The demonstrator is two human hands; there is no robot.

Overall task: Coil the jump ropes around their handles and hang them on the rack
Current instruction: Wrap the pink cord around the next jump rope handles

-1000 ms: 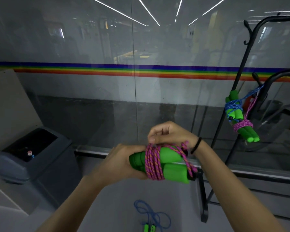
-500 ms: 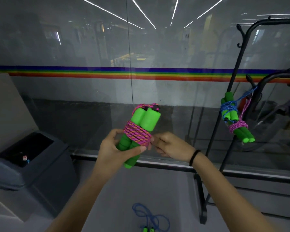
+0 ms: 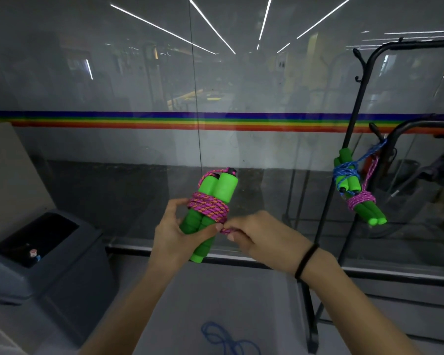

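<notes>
Holding a jump rope bundle at chest height before a glass wall (image 3: 139, 73), the person works with both hands. The left hand (image 3: 174, 234) grips the lower half of the two green handles (image 3: 222, 187), its thumb laid across their front and its fingertips touching the left edge of the coil. The handles lie side by side, tilted with their black-capped upper ends leaning right. The pink rope (image 3: 208, 208) is wound in several tight turns around the middle of the pair, and a short loop of it arches over the top of the left handle. The right hand (image 3: 262, 237), with a black wristband (image 3: 305, 261) on its wrist, pinches the loose rope end (image 3: 226, 229) between thumb and forefinger, just below the coil and touching the left thumb.

The black rack (image 3: 355, 119) stands at right, well apart from the hands. Two finished bundles hang from one of its hooks: a blue-wound bundle (image 3: 346, 172) above and a pink-wound bundle (image 3: 362, 201) just below it, touching. Both hang tilted, with green handle ends pointing down and right.

On the floor between the forearms lies a loose blue rope (image 3: 226, 339), only partly in view. A grey bin (image 3: 49, 265) stands at left against the wall. A rainbow stripe (image 3: 164, 121) runs across the glass.
</notes>
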